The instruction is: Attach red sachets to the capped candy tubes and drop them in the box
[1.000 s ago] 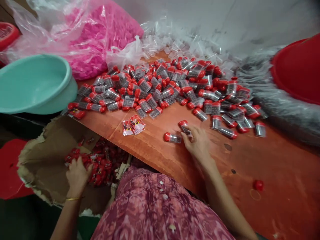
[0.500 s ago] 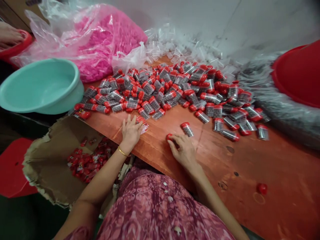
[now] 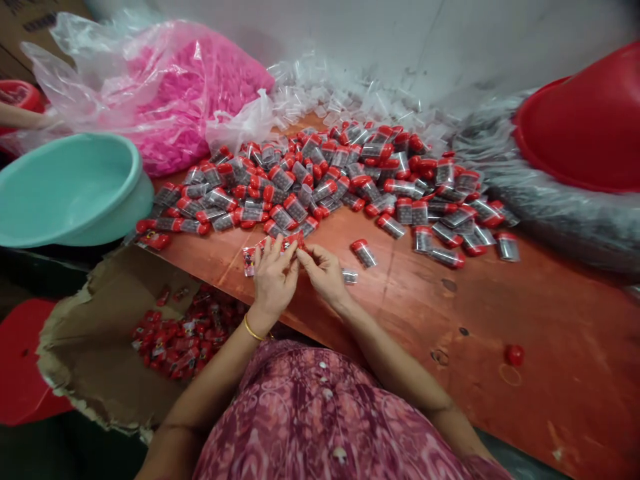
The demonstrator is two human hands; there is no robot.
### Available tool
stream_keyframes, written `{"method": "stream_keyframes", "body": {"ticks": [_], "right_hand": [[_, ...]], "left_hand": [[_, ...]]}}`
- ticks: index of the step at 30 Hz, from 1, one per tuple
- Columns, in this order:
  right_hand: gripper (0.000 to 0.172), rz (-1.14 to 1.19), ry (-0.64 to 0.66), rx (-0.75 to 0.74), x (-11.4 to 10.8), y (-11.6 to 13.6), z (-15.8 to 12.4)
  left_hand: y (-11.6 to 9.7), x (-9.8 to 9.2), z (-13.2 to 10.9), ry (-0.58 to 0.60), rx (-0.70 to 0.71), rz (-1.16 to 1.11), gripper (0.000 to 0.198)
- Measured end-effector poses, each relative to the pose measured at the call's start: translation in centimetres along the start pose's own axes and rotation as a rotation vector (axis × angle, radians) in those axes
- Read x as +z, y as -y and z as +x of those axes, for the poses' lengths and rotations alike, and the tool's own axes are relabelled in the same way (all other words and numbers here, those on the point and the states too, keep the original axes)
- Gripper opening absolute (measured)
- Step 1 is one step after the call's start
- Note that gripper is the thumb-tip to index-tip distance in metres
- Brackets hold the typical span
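Observation:
My left hand [image 3: 276, 277] is over the table's front edge, fingers bent around red printed labels [image 3: 249, 260] with small pictures on them. Close against it, my right hand [image 3: 324, 272] pinches the upper end of the red pieces, thumb and fingers together. The exact spot between the fingertips is partly hidden. A small clear tube [image 3: 350, 275] with dark contents lies beside my right hand, one end covered by it. Another such tube with a red cap [image 3: 363, 253] lies alone just beyond. Behind my hands spreads a large heap of red-capped tubes [image 3: 295, 207].
A torn-edged carton [image 3: 90, 353] below left holds red packed pieces. At left stand a turquoise basin [image 3: 75, 187] and a clear bag of pink pieces [image 3: 200, 93]. A red tub [image 3: 580, 133] rests on a plastic-wrapped bundle at right. Another person's arm [image 3: 23, 119] shows far left.
My right hand has left the red-capped tube and moved left to meet my left hand. The left hand's spread fingers have closed on the labels. The view has shifted slightly.

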State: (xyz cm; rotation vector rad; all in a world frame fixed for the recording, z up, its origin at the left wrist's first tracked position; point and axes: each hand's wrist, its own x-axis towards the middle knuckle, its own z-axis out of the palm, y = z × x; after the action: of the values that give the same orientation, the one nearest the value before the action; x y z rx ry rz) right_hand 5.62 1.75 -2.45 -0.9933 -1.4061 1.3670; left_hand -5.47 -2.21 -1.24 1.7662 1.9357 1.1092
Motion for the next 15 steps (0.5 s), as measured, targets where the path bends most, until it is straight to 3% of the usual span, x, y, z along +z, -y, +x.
{"method": "stream_keyframes", "body": {"ticks": [3,6,8,11,15], "right_hand": [[0.035,0.025,-0.102,0.01,-0.7,0.0,-0.4],[0.041,-0.087,-0.19,0.002,-1.3,-0.2,-1.2],[0.041,-0.16,-0.175,-0.036,-1.3,-0.3,-1.7],[0.036,-0.251,-0.098,-0.094,-0.8,-0.6,-2.5],[0.034,-0.258,-0.101,-0.056,-1.0,-0.9,-2.6]], "left_hand": [[-0.6,0.4,-0.2,0.019,-0.177,-0.378,0.045],[-1.2,0.5,-0.4,0.172,-0.458,-0.781,0.042],[-1.5,0.5,-0.6,0.206,-0.628,-0.936,0.041],[-1.6,0.5,-0.9,0.1,-0.772,-0.992,0.041],[-0.7,0.8,-0.8,0.032,-0.716,-0.819,0.038]]}}
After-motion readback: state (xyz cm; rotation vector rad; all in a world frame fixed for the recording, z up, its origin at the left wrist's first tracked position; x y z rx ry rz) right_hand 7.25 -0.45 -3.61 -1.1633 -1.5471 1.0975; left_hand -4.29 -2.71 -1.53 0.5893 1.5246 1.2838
